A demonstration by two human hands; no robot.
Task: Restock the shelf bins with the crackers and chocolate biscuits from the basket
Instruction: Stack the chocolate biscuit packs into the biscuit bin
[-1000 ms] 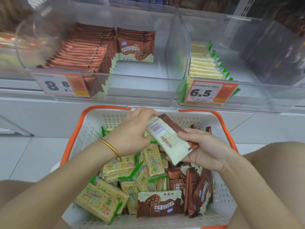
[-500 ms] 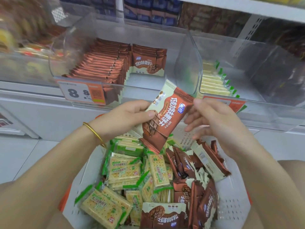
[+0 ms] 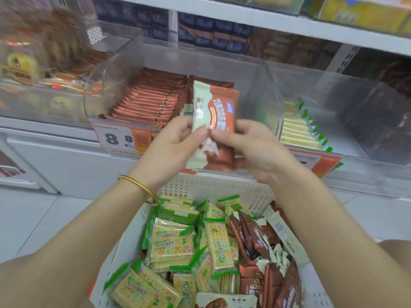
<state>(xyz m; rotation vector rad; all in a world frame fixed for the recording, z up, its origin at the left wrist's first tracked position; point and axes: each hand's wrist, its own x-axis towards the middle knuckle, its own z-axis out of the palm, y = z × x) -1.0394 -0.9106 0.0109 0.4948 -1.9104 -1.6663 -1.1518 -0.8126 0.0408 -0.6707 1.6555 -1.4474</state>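
Observation:
Both hands hold brown-and-cream chocolate biscuit packs [image 3: 214, 112] upright in front of the clear left shelf bin [image 3: 270, 85]. My left hand [image 3: 171, 145] grips their left edge, my right hand [image 3: 251, 145] the right edge. That bin holds rows of brown chocolate biscuit packs [image 3: 149, 101]. The clear bin to its right [image 3: 347, 112] holds a row of green-trimmed cracker packs [image 3: 295, 130]. Below, the white basket [image 3: 218, 185] with an orange rim holds several green cracker packs [image 3: 178, 243] on the left and several brown biscuit packs [image 3: 262, 245] on the right.
An orange price tag reading 8.8 [image 3: 120, 138] hangs on the left bin's front, another orange tag [image 3: 315, 161] on the right bin. Boxed goods [image 3: 213, 34] stand on the shelf behind. A blurred bin of other snacks [image 3: 33, 70] sits at far left. White floor tiles surround the basket.
Both hands have risen from the basket with the biscuit packs, turning them upright, up to the front of the left bin. The view has tilted upward toward the shelf.

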